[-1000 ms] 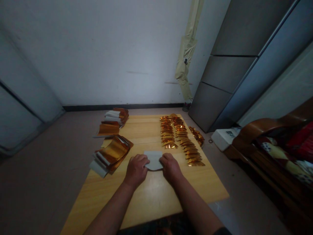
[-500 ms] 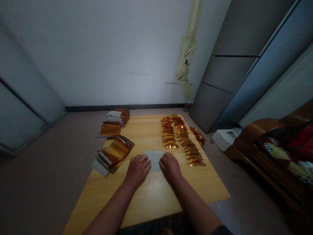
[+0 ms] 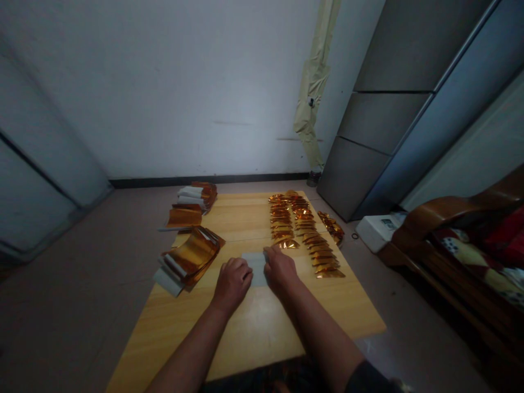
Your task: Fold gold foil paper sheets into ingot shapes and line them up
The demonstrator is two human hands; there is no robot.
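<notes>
A pale grey sheet of paper (image 3: 257, 268) lies flat on the wooden table (image 3: 262, 322) between my hands. My left hand (image 3: 234, 279) is curled over its left side, fingers closed on the edge. At the right side, my right hand (image 3: 280, 268) is closed too, its fingertips at the sheet's upper right corner. The palms hide both side edges of the paper. Left of my left hand lies a stack of gold foil paper sheets (image 3: 196, 251) with pale undersides. Rows of folded gold foil pieces (image 3: 282, 218) stand beyond my right hand.
More foil sheets (image 3: 184, 215) lie at the table's far left edge. Another heap of folded gold pieces (image 3: 331, 226) sits off the table's right side. A grey refrigerator (image 3: 376, 120), a white box (image 3: 379, 232) and a wooden bench (image 3: 442, 273) stand to the right.
My right hand has shifted slightly up and left, its fingers now at the paper's upper right corner. My left hand has stayed nearly in place.
</notes>
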